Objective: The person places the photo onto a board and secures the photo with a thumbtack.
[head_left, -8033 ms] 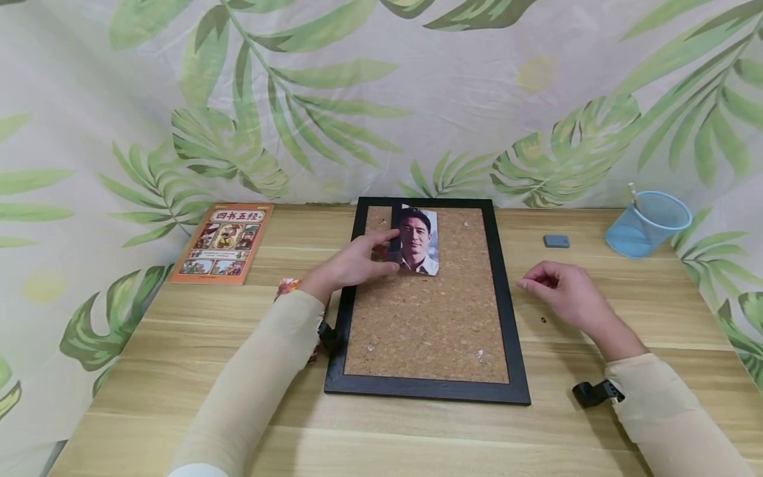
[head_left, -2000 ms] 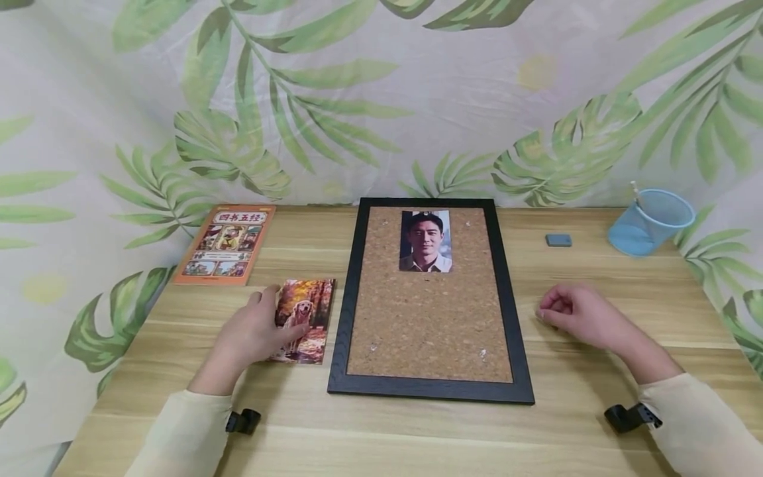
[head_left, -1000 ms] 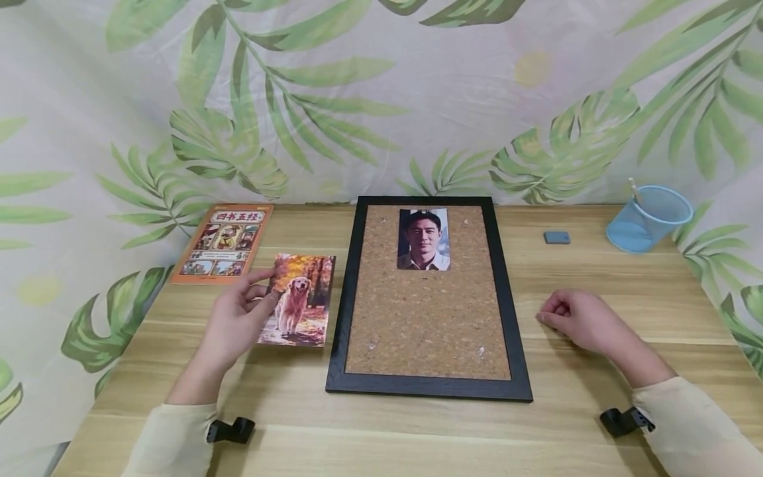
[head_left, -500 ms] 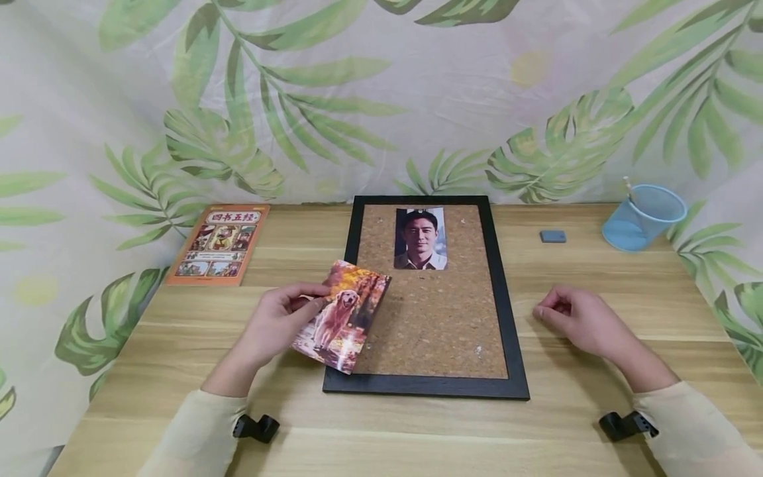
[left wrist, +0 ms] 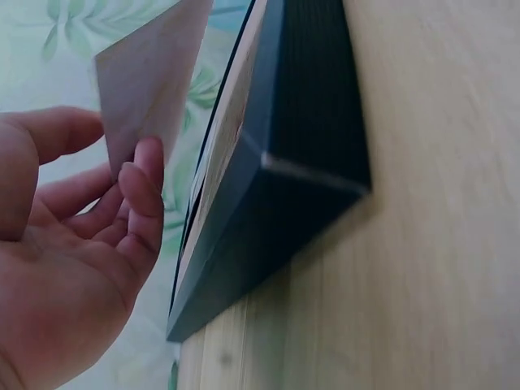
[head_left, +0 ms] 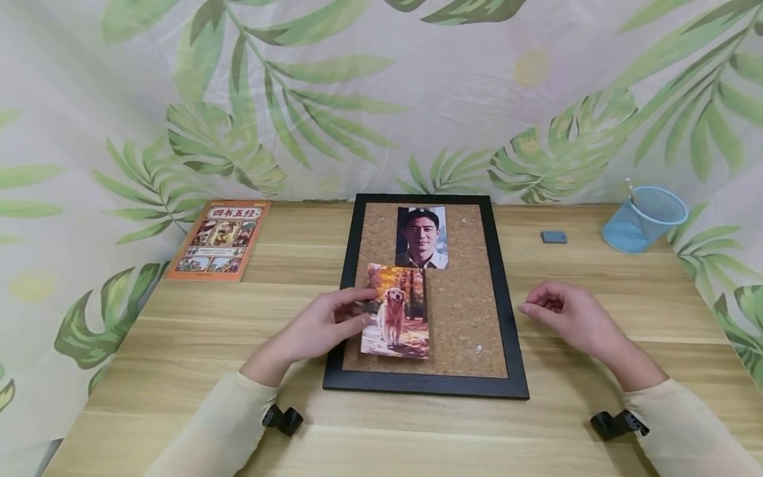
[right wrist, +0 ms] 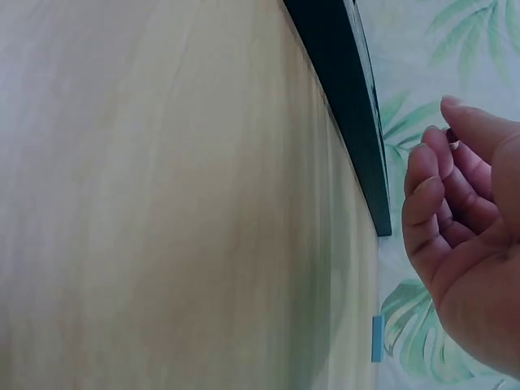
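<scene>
My left hand (head_left: pixel 324 324) pinches the left edge of a photo of a golden retriever (head_left: pixel 396 315) between thumb and fingers. That photo hovers over the left part of a black-framed corkboard (head_left: pixel 465 298); the left wrist view shows its pale back (left wrist: pixel 150 81) lifted off the board. A portrait photo (head_left: pixel 422 238) lies at the top of the cork, with a small pin (head_left: pixel 422 210) at its upper edge. Just right of the frame is my right hand (head_left: pixel 572 321), fingers curled. In the right wrist view its thumb and index finger pinch a tiny dark object (right wrist: pixel 452 136), its kind unclear.
An orange book (head_left: pixel 220 242) lies at the back left of the wooden table (head_left: pixel 179 358). At the back right are a small blue block (head_left: pixel 554 237) and a tilted blue mesh cup (head_left: pixel 640 222) with a stick in it. A leaf-print cloth hangs behind.
Eight seconds ago my left hand was on the portrait photo. Since then it has lifted the dog photo off the table and carried it right, over the corkboard. A dark speck has left the table.
</scene>
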A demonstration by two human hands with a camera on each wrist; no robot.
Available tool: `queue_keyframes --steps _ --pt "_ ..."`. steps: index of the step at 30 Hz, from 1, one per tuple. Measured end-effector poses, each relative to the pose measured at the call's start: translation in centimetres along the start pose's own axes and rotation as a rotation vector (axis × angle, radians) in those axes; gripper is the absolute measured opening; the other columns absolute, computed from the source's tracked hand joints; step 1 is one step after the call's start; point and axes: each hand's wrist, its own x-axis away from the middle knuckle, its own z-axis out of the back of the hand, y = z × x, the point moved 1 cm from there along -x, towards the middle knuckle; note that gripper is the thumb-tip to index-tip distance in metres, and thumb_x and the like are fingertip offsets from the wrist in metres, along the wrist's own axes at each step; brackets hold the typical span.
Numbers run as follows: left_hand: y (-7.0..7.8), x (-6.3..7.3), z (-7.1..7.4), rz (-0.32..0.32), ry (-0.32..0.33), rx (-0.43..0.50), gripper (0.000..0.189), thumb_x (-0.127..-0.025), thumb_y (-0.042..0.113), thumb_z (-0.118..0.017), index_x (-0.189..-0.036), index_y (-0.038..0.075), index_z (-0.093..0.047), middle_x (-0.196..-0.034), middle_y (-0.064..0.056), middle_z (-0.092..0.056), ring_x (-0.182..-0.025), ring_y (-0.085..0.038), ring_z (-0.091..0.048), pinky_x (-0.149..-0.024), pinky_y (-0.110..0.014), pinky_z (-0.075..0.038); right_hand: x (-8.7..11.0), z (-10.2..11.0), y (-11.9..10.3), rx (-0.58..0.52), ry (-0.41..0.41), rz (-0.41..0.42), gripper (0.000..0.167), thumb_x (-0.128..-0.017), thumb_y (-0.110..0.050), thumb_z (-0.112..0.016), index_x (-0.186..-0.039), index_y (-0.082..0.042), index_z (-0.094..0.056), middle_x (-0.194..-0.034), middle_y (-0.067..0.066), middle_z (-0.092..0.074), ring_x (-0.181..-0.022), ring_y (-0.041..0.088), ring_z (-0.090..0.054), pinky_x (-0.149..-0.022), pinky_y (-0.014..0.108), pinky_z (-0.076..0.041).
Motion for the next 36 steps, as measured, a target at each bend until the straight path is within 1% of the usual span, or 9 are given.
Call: queue_keyframes --steps 3,7,11,16,20,23,27,32,36 --pt "0.3 -0.7 -0.6 -0.026 -0.072 -0.038 0.051 -0.106 0.015 -0.068 -0.155 0.005 -0.057 -0.120 -0.011 -0.071 -0.094 -0.017 -0.063 -0.074 -0.025 -0.053 -0.1 -0.2 -0.4 0.005 0.009 -0.001 0.010 -0.100 -0.018 -0.079 -0.097 -0.010 -0.074 -0.089 0.002 -0.072 -0.077 0.006 -0.058 -0.068 0.023 -0.052" --pt "0.6 -1.5 -1.3 -0.039 -0.135 -0.069 0.053 -0.107 0.017 -0.067 -0.158 0.008 -0.055 -0.113 -0.007 -0.069 -0.087 -0.016 -0.059 -0.069 -0.025 -0.049 -0.2 -0.6 -0.9 -0.023 0.020 -0.009 0.010 -0.100 -0.018 -0.080 -0.096 -0.009 -0.076 -0.086 0.001 -0.072 -0.074 0.005 -0.058 -0.065 0.023 -0.052" --pt "0.6 -2.1 -1.8 -0.046 -0.161 -0.099 0.053 -0.107 0.016 -0.067 -0.157 0.006 -0.056 -0.109 -0.005 -0.069 -0.090 -0.015 -0.059 -0.072 -0.025 -0.050 -0.4 -1.1 -1.3 -0.099 -0.030 -0.013 0.009 -0.100 -0.016 -0.079 -0.099 -0.007 -0.077 -0.087 0.002 -0.074 -0.075 0.003 -0.061 -0.065 0.024 -0.054" --pt "0.5 -2.7 -2.3 -0.016 -0.187 -0.142 0.054 -0.107 0.017 -0.067 -0.158 0.005 -0.054 -0.109 -0.005 -0.067 -0.091 -0.014 -0.059 -0.073 -0.026 -0.051 -0.6 -1.6 -1.6 -0.206 -0.127 -0.021 0.010 -0.100 -0.008 -0.076 -0.106 -0.001 -0.077 -0.094 0.008 -0.077 -0.081 0.002 -0.068 -0.072 0.026 -0.061" --pt "0.5 -3.2 -2.5 0.005 -0.196 -0.183 0.055 -0.107 0.017 -0.066 -0.159 0.004 -0.053 -0.106 -0.004 -0.065 -0.087 -0.013 -0.056 -0.071 -0.026 -0.048 -0.9 -1.8 -2.0 -0.207 -0.155 -0.007 0.012 -0.103 -0.006 -0.072 -0.112 0.000 -0.077 -0.099 0.008 -0.078 -0.086 0.002 -0.070 -0.075 0.026 -0.062" --pt "0.6 -3.5 -2.6 0.024 -0.201 -0.194 0.055 -0.107 0.017 -0.067 -0.159 0.005 -0.053 -0.103 -0.003 -0.063 -0.085 -0.013 -0.055 -0.071 -0.026 -0.045 -1.4 -1.9 -2.6 -0.196 -0.166 0.002 0.014 -0.105 -0.007 -0.069 -0.114 0.001 -0.076 -0.098 0.008 -0.078 -0.086 0.006 -0.071 -0.074 0.026 -0.062" --pt "0.8 -3.7 -2.6 0.042 -0.206 -0.185 0.055 -0.107 0.016 -0.066 -0.159 0.005 -0.052 -0.102 -0.004 -0.064 -0.084 -0.013 -0.055 -0.070 -0.026 -0.045 -2.7 -2.6 -3.7 -0.240 -0.205 -0.008 0.014 -0.106 -0.006 -0.067 -0.114 0.002 -0.075 -0.095 0.011 -0.078 -0.082 0.012 -0.072 -0.072 0.028 -0.061" --pt "1.0 -3.9 -2.7 0.043 -0.202 -0.193 0.054 -0.107 0.015 -0.065 -0.159 0.005 -0.053 -0.103 -0.004 -0.065 -0.083 -0.013 -0.055 -0.071 -0.026 -0.045 -5.2 -4.1 -5.1 -0.297 -0.273 -0.027 0.014 -0.105 -0.003 -0.066 -0.114 0.005 -0.073 -0.094 0.014 -0.077 -0.080 0.019 -0.073 -0.070 0.030 -0.062" --pt "1.0 -4.0 -2.8 0.051 -0.192 -0.200 0.053 -0.107 0.016 -0.065 -0.158 0.006 -0.054 -0.103 -0.003 -0.064 -0.084 -0.013 -0.055 -0.072 -0.026 -0.044 -7.5 -5.4 -6.3 -0.289 -0.289 -0.002 0.013 -0.105 -0.002 -0.065 -0.112 0.005 -0.074 -0.094 0.016 -0.076 -0.077 0.021 -0.072 -0.068 0.031 -0.062"
